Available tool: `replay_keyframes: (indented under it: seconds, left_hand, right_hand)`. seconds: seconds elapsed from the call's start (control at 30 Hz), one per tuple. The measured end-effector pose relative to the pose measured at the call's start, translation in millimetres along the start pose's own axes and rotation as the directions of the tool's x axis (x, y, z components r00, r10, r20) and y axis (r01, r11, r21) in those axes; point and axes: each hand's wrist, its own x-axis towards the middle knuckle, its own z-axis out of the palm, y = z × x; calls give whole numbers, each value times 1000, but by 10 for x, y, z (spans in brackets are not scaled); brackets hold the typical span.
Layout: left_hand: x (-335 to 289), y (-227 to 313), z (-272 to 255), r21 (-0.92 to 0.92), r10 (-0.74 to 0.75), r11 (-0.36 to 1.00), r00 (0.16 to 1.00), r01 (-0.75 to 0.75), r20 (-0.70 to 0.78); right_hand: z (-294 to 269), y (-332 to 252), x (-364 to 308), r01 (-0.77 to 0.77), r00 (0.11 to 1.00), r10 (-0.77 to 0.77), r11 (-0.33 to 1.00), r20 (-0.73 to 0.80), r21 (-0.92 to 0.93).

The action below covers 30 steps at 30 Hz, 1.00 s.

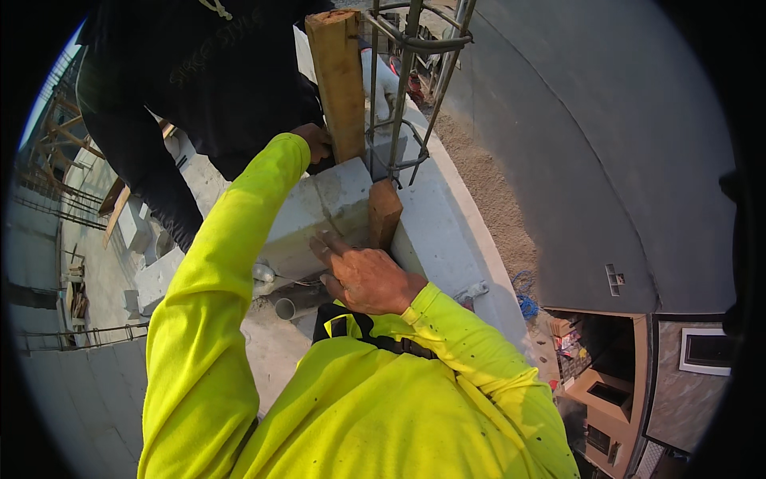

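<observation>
The right hand [363, 275] lies flat and open on the side of a grey block wall [319, 211]. Its fingers are spread and hold nothing. Just past the fingertips, at about one o'clock, a short wood block [384, 211] stands against the wall, touching it.

The left hand [315, 142] reaches farther up, at twelve o'clock. It rests against the bottom of a tall wood board [339, 80] that stands upright. The fingers are hidden behind the board, so I cannot tell if they grip it.

Right beside the board, at one o'clock, grey steel bars [407, 72] rise out of the wall top.

Another person in dark clothes [199, 72] stands at eleven o'clock.

The board is up and in its place. I think it is only being held, as nothing seems to fasten it yet.
</observation>
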Motion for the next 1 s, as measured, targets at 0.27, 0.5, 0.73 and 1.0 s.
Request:
replay_keyframes:
  seconds: [0.27,0.5,0.73,1.0]
  left_hand:
    - [95,23,277,229,-4,972,975,56,-220]
    - [87,118,289,-968,-280,235,947,-91,-157]
    - [93,246,320,-897,-469,440,843,-35,-263]
    - [-82,413,162,-965,-582,261,798,-1,-158]
  right_hand:
    - [-377,175,-344,-104,951,107,994,289,-26]
    - [-1337,768,-638,-352,895,395,911,206,-214]
    - [-1869,1684,-533,-459,802,591,700,83,-547]
    - [-1923,2702,66,-674,580,798,356,-165,-648]
